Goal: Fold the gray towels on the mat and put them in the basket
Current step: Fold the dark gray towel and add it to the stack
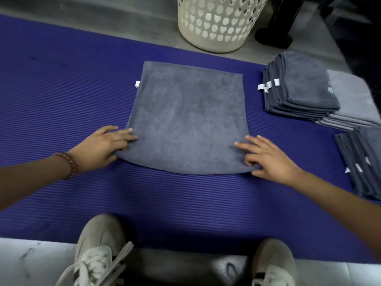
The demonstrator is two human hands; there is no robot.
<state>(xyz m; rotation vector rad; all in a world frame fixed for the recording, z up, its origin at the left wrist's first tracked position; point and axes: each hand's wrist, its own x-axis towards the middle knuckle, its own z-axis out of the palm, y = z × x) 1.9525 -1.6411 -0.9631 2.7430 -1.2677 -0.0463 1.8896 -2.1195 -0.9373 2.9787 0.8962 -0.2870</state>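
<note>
Floor: gray tile, visible beyond the far edge of the mat and under the basket.
Mat: purple, ribbed, runs across the whole view; carries all the towels.
Basket: white, heart-shaped cut-outs, stands on the floor just past the mat, behind the towel.
Towel: gray, spread flat mid-mat, one layer by the look of it, white tag at its far-left edge.
Stacks: folded gray towels on the right of the mat; another pile nearer, at the frame edge.
Left hand: fingers fairly straight, resting on the near-left corner; no clear pinch.
Right hand: fingers spread, resting on the near-right corner, thumb at the hem.
Handling (judgement): light, soft, limp terry; it will sag and drag on the ribs. Best pinched at both near corners and carried to the far edge.
</note>
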